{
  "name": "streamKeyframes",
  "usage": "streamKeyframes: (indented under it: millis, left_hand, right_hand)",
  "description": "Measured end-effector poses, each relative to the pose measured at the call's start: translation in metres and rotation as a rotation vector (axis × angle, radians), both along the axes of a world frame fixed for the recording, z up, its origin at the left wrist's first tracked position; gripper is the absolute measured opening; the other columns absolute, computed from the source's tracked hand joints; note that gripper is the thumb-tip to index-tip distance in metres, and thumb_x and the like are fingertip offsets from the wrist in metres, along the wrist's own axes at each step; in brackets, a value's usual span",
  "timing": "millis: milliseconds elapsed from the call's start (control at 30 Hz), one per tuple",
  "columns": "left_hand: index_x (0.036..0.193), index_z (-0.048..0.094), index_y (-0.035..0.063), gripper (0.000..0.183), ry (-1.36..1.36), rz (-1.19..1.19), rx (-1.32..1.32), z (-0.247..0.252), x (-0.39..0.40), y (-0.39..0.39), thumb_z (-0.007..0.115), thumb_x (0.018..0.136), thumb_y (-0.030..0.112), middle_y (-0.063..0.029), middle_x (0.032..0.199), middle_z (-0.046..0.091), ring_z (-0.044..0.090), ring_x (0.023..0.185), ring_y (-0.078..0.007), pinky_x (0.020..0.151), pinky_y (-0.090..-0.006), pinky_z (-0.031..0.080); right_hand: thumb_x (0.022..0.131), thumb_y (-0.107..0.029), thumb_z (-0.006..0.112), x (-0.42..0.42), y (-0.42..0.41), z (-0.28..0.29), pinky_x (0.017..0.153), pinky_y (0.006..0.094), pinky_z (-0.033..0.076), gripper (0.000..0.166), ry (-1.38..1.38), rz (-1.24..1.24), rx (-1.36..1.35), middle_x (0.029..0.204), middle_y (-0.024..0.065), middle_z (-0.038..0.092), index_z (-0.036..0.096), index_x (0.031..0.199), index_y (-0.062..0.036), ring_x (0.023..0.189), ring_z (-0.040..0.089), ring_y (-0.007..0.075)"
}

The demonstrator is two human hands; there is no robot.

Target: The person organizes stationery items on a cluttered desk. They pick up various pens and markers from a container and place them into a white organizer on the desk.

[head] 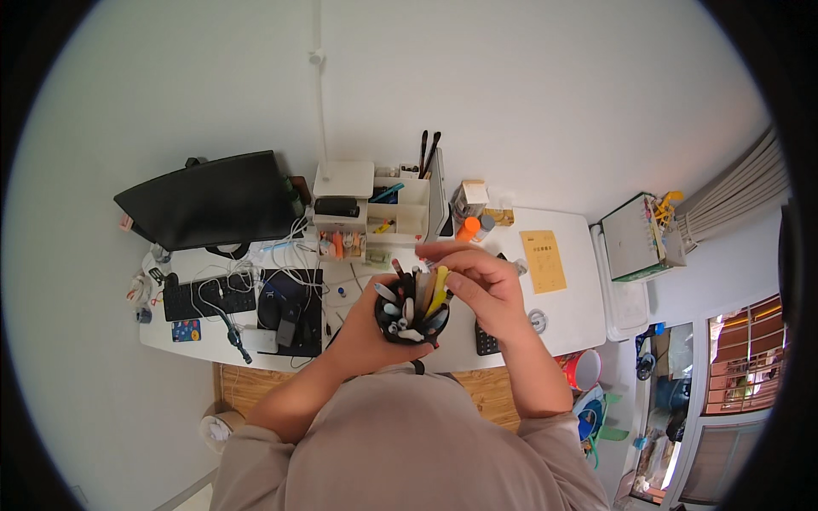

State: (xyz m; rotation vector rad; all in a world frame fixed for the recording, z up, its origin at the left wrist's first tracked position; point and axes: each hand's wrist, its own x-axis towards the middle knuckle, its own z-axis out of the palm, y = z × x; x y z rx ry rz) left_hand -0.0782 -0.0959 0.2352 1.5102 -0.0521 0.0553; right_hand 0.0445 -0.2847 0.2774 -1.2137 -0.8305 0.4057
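My left hand (364, 332) grips a black pen cup (414, 338) close to my chest, above the front edge of the white desk. Several pens, markers and a pencil stand in the cup, packed together. Among them a yellow highlighter (439, 287) rises at the right side. My right hand (482, 281) is at that side of the cup, thumb and fingers bent at the highlighter's upper end; whether they close on it cannot be told. A black calculator or keypad (487, 338) lies partly hidden under my right forearm.
A monitor (211, 201), a black keyboard (211, 297) and tangled white cables (281, 252) occupy the left. Behind the cup stands a white desk organizer (415, 211). To the right are an orange-capped bottle (468, 228), a yellow booklet (543, 262) and a white lidded box (623, 303).
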Motion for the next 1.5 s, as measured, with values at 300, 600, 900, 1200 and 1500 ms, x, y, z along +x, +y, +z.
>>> streamKeyframes:
  millis: [300, 600, 900, 1200, 1500]
  left_hand:
    - [0.146, 0.041, 0.0042, 0.096, -0.015, -0.023, 0.082, -0.008, 0.019, 0.011, 0.100, 0.072, 0.011, -0.0092, 0.129, 0.066, 0.067, 0.118, -0.0162, 0.103, -0.0346, 0.055]
    - [0.148, 0.037, 0.0047, 0.098, 0.085, 0.026, 0.065, -0.030, 0.020, 0.021, 0.100, 0.074, 0.015, -0.0111, 0.130, 0.064, 0.067, 0.119, -0.0175, 0.105, -0.0354, 0.055]
    - [0.149, 0.038, 0.0033, 0.105, 0.108, 0.166, 0.206, -0.063, -0.010, 0.041, 0.103, 0.069, 0.021, -0.0155, 0.135, 0.064, 0.068, 0.120, -0.0229, 0.106, -0.0364, 0.054]
    - [0.151, 0.035, -0.0007, 0.113, 0.173, 0.337, 0.266, -0.079, -0.032, 0.049, 0.104, 0.064, 0.017, -0.0178, 0.134, 0.062, 0.067, 0.121, -0.0259, 0.105, -0.0385, 0.055]
    - [0.145, 0.039, 0.0010, 0.103, 0.114, 0.389, 0.274, -0.059, -0.031, 0.053, 0.103, 0.064, 0.010, -0.0127, 0.128, 0.065, 0.067, 0.116, -0.0210, 0.101, -0.0361, 0.056]
  right_hand:
    - [0.090, 0.013, 0.061, 0.026, 0.014, 0.046, 0.079, 0.0262, 0.056, 0.021, -0.097, -0.212, -0.144, 0.118, 0.0163, 0.075, 0.068, 0.102, -0.0027, 0.091, 0.067, 0.0136]
    - [0.102, 0.002, 0.058, 0.085, 0.009, 0.087, 0.054, 0.0291, 0.054, 0.017, 0.010, -0.492, 0.265, 0.106, 0.0200, 0.077, 0.066, 0.117, 0.0054, 0.063, 0.064, 0.0152]
    - [0.103, -0.011, 0.072, 0.207, 0.042, -0.037, 0.074, 0.0315, 0.066, 0.020, 0.037, -0.613, -0.288, 0.100, 0.0113, 0.075, 0.072, 0.112, 0.0071, 0.083, 0.076, 0.0181]
    - [0.103, -0.013, 0.072, 0.293, 0.083, -0.121, 0.070, 0.0291, 0.063, 0.021, -0.148, -0.711, -0.492, 0.084, 0.0099, 0.075, 0.073, 0.108, 0.0077, 0.071, 0.074, 0.0147]
    - [0.102, -0.014, 0.072, 0.324, 0.098, -0.148, 0.064, 0.0293, 0.062, 0.021, -0.334, -0.705, -0.648, 0.079, 0.0090, 0.075, 0.075, 0.104, 0.0070, 0.066, 0.072, 0.0135]
